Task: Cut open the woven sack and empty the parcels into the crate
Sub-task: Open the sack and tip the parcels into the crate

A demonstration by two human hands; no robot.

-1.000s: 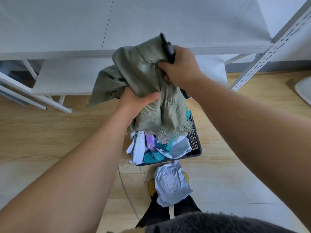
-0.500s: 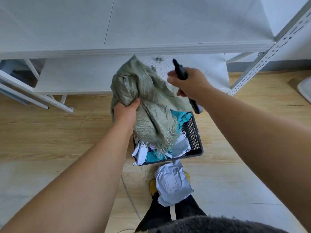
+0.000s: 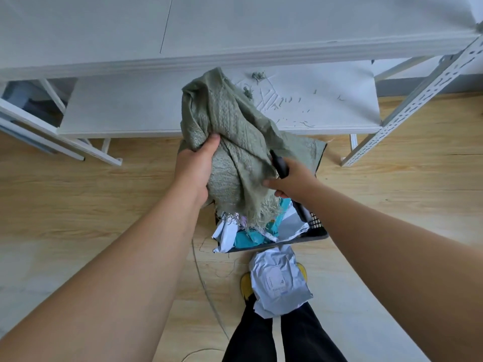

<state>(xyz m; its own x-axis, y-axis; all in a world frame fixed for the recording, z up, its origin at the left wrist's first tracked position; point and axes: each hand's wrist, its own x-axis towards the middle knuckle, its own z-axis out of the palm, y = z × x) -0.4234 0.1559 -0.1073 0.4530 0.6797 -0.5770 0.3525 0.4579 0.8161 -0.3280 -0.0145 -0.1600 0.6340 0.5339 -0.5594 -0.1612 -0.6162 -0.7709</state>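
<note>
Green woven plastic sack [image 3: 235,142], bunched in the left hand's [image 3: 194,168] closed grip, hangs frayed mouth down over the dark slatted crate [image 3: 317,232] so parcels drop in, while the right hand [image 3: 292,180] clasps a black cutter [image 3: 279,165].

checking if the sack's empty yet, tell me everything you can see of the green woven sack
The sack is dull green coarse woven material, crumpled and limp, held up over the crate with its frayed cut edge hanging down onto the parcels. The left hand grips its bunched middle; the right hand, also holding a black cutter, pinches a fold. Whether anything remains inside cannot be seen.
</note>
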